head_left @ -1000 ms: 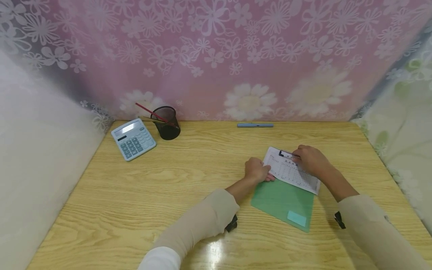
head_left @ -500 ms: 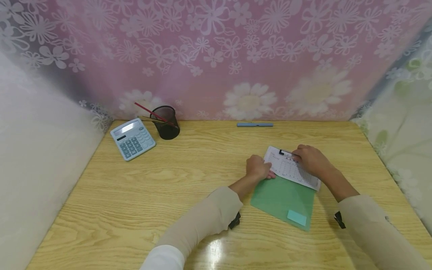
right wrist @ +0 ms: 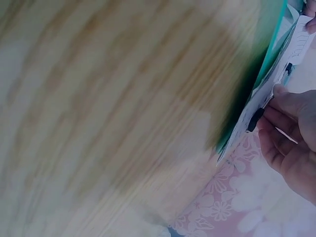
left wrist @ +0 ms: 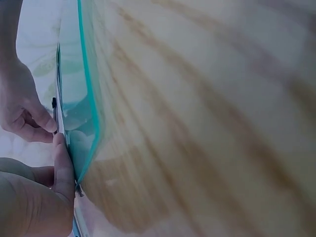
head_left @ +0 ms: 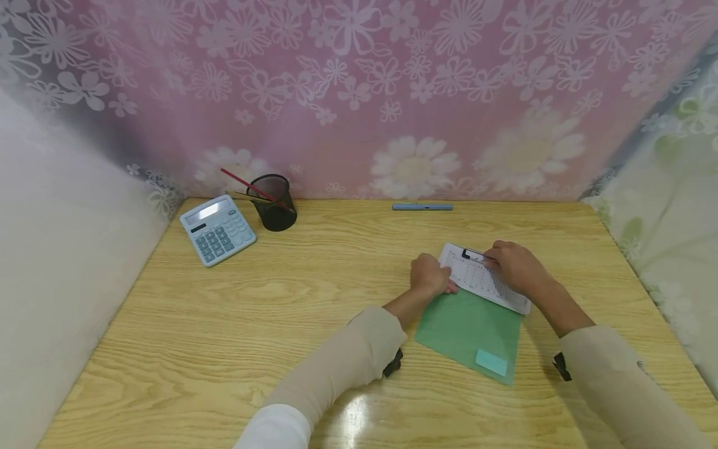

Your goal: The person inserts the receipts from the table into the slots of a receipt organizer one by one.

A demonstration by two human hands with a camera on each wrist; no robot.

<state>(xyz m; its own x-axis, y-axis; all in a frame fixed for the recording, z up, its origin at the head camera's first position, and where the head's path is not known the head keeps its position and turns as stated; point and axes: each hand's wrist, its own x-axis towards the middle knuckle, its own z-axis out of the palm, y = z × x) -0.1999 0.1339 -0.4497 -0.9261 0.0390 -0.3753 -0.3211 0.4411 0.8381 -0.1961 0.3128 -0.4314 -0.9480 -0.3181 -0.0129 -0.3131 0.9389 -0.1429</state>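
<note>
A green translucent clipboard lies at the right of the table, a light-blue label near its lower edge. Printed paper covers its upper part. My left hand pinches the paper's left side, thumb on top and fingers beneath. At the top, my right hand pinches the wire clip, which has black ends. In the right wrist view, thumb and fingertips meet on the clip. The left wrist view shows both hands beside the board's teal edge; the left fingertips are partly hidden.
A blue pen lies along the table's back edge. At the back left are a light-blue calculator and a black mesh pen holder with a red stick leaning out. A pink flowered curtain hangs behind the wood-grain table.
The paper's lower edge has shifted up the clipboard toward the clip, showing more green. My left hand has moved slightly up with it. My right hand keeps its place at the clip.
</note>
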